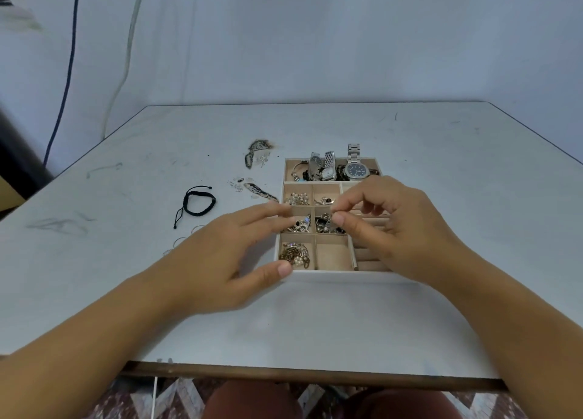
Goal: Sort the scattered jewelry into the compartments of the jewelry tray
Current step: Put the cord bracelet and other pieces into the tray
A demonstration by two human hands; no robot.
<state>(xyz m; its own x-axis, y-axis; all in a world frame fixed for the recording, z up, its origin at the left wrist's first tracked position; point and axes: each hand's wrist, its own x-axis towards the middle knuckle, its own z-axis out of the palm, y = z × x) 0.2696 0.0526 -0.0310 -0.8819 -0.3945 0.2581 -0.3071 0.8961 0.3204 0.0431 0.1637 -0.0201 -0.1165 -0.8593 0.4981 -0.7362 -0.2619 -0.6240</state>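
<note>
- The fingers (339, 219) of the right hand (400, 229) are curled. Thumb and forefinger tips are pinched together just above a middle compartment of the tray (331, 274). I cannot tell whether a piece sits between them; anything there is too small to make out.
- The left hand (220, 254) looks motion-blurred to me. Its fingers are straight and relaxed, grasping nothing. They reach over the tray's left wall, and the thumb tip lies at the near left corner.
- The tray sits on the table (315, 317), a little right of centre. It has one long far compartment, six small squares on its left side, and padded ring rolls on its right, partly covered by the right hand.
- I see three watches (356, 170) in the far compartment, with bangles beside them.
- Five of the squares hold small mixed pieces; a tangle of chains (295, 254) lies in the near left one.
- Loose on the table, left of the tray, are a black cord bracelet (199, 200), well apart from it, and tiny silver bits (239, 185) nearer its far left corner.
</note>
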